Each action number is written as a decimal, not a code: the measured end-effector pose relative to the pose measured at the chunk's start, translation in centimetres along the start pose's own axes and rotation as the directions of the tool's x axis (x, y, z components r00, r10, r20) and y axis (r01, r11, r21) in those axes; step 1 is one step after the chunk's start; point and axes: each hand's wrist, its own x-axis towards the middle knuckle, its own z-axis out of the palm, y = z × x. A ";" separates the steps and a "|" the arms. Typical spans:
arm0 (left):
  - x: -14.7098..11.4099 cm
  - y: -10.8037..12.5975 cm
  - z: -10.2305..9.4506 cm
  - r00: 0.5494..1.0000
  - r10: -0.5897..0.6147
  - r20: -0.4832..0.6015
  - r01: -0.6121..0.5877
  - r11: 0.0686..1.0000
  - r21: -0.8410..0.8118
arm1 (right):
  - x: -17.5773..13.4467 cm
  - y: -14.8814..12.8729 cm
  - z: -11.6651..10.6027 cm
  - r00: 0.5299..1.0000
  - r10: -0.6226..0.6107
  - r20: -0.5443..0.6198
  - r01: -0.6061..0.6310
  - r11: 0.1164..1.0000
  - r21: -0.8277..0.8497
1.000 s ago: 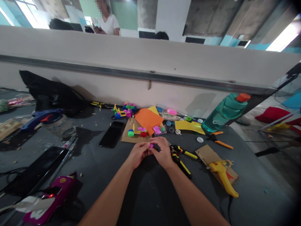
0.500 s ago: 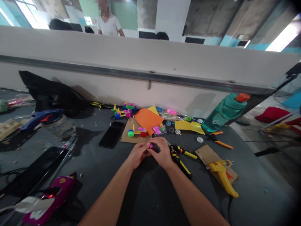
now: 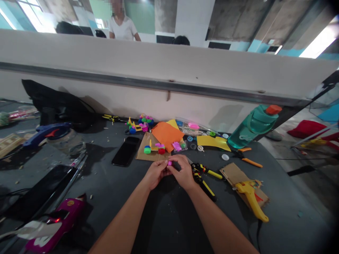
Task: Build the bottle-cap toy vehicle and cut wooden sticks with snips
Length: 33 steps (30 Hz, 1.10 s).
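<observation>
Bare left hand (image 3: 155,174) and bare right hand (image 3: 183,171) pinching small bright-pink piece (image 3: 170,163), material unclear, just below frame centre; looks like fingertip adjusting, next move probably needs steady, light grip.

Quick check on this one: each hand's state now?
Left hand: closed, pinching a small pink piece.
Right hand: closed, fingers on the same piece.

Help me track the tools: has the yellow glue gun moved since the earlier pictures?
No. The yellow glue gun shows no visible shift in any direction: it rests partly on the cardboard beneath, in the same spot relative to the metal rail.
</observation>
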 end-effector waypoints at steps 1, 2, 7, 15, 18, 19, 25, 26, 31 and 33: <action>0.0 0.0 0.0 1.000 -0.005 -0.004 0.005 1.000 0.004 | 0.0 0.0 0.0 1.000 0.005 0.000 -0.005 1.000 0.003; 0.1 -0.1 0.0 1.000 -0.007 -0.014 0.007 1.000 0.006 | 0.0 0.0 0.0 1.000 0.007 -0.001 -0.007 1.000 0.000; 0.2 -0.3 0.2 0.996 0.019 -0.091 -0.018 1.000 0.010 | -0.1 0.3 0.1 0.999 -0.010 -0.032 0.008 0.998 -0.070; 0.3 -0.2 0.2 0.997 0.015 -0.072 -0.013 1.000 0.023 | 0.0 0.4 0.1 0.999 -0.017 -0.033 0.013 0.995 -0.098; 0.2 -0.1 0.3 0.997 0.012 -0.078 -0.013 1.000 -0.009 | 0.0 0.4 0.1 0.999 -0.005 -0.036 0.002 0.996 -0.084; 0.2 -0.1 0.3 0.997 0.015 -0.080 -0.016 1.000 -0.020 | 0.0 0.5 0.0 0.999 -0.005 -0.038 0.002 0.997 -0.079; 0.1 -0.1 0.3 0.998 0.014 -0.061 -0.017 0.999 -0.036 | -0.1 0.8 0.1 0.999 -0.015 -0.046 0.012 0.998 -0.059; 0.2 -0.1 0.3 0.998 0.010 -0.059 -0.012 0.999 -0.033 | -0.1 0.9 0.1 0.999 -0.016 -0.049 0.013 0.998 -0.058; 0.2 -0.1 0.3 0.999 0.020 -0.046 -0.021 0.999 -0.027 | 0.0 0.6 0.1 0.999 -0.015 -0.043 0.013 0.999 -0.039; 0.2 -0.1 0.3 0.998 0.025 -0.056 -0.026 0.999 -0.031 | 0.0 0.4 0.0 1.000 -0.011 -0.021 0.011 1.000 -0.015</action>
